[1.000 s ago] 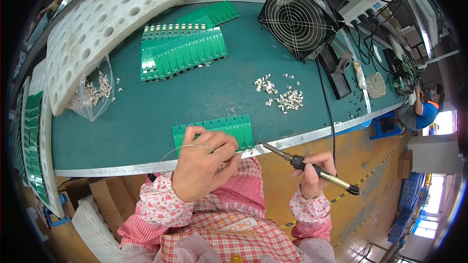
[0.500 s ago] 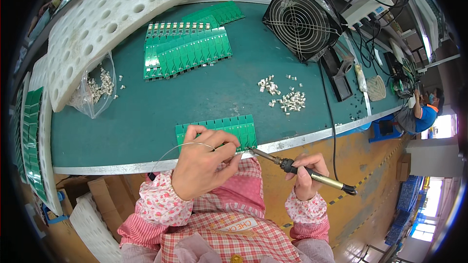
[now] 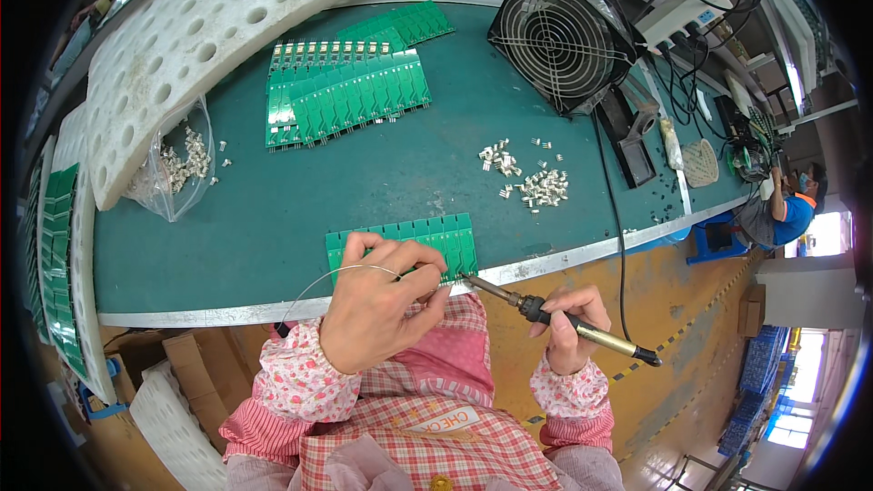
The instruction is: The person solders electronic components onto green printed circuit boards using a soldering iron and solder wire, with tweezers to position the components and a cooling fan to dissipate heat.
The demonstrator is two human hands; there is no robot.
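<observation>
Pinching a thin strand of solder wire (image 3: 350, 270) between thumb and fingertips, the left hand (image 3: 377, 314) is resting on the near edge of a green circuit board panel (image 3: 405, 238), which is lying at the front of the green bench mat (image 3: 273, 209). To its right, the right hand (image 3: 568, 332) is closing fully around the handle of a soldering iron (image 3: 546, 315), and the tip is touching the panel's front right corner just beside the left fingertips.

Judging by that position, the soldering seems to be running along the near edge of this one panel; which joints are finished is too small to tell. One larger overlapped batch of green boards (image 3: 350, 82) is waiting further back, too overlapped to count. On the far left, one clear bag of small parts (image 3: 177, 164) is sitting under a white foam tray (image 3: 218, 27). Right of centre, one loose scatter of small white connectors (image 3: 527, 180) is lying, and beyond it one black fan (image 3: 556, 36) is standing.
</observation>
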